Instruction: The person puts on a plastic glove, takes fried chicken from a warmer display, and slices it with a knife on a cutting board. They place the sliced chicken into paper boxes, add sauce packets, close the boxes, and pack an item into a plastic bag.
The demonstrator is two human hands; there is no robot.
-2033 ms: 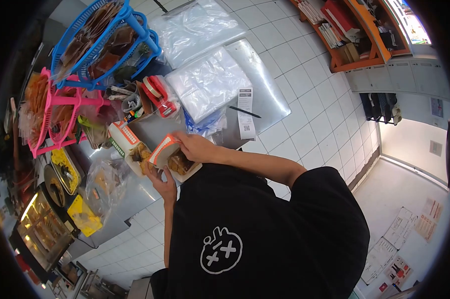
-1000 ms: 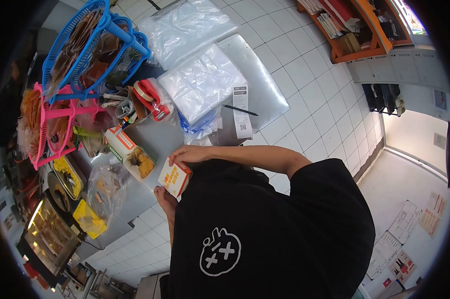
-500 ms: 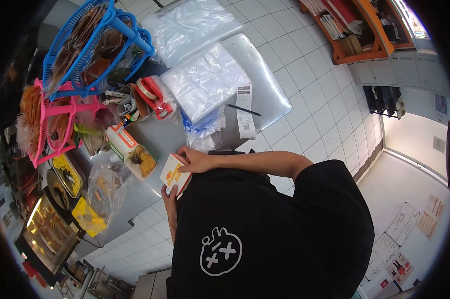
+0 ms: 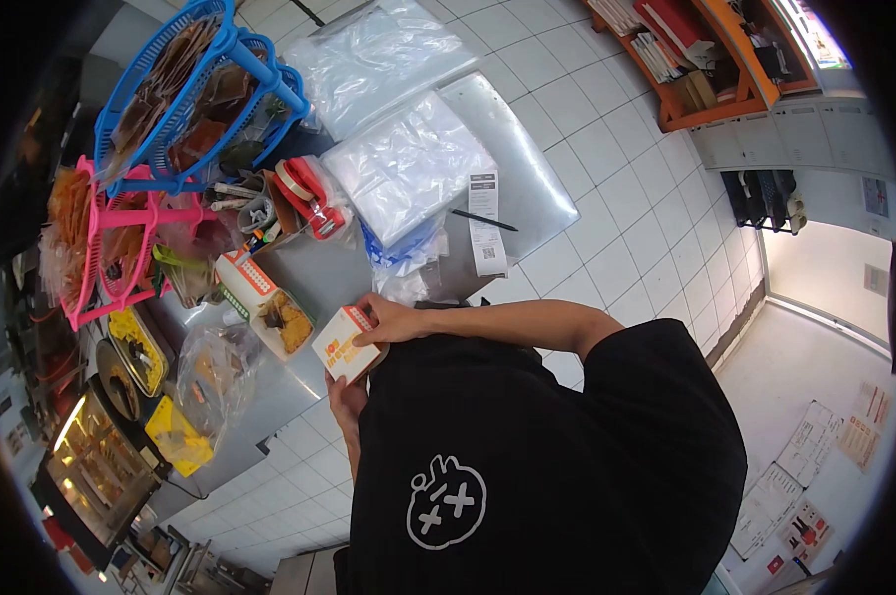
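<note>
My right hand (image 4: 390, 322) grips the upper end of a small white cardboard food box (image 4: 341, 349) with red and yellow lettering, its thumb on the printed face. At the lower edge of the box, the fingers of my left hand (image 4: 348, 400) hold it too; part of that hand is behind the box and my black shirt. The box is tilted, close to my body. Just left of it, an opened food box (image 4: 246, 279) lies on the metal table with a golden-brown fried piece (image 4: 290, 332) and something dark inside.
Stacks of clear plastic bags (image 4: 408, 164), a receipt (image 4: 486, 228), a black pen (image 4: 484, 219) and a red tape dispenser (image 4: 309, 193) lie farther up the table (image 4: 527, 169). Blue (image 4: 170, 149) and pink baskets (image 4: 111, 248) hold packets. A clear bag (image 4: 215, 372) is lower left.
The white box has shifted slightly left and turned in my hands. My left hand has moved a little along its lower edge. The view has shifted slightly.
</note>
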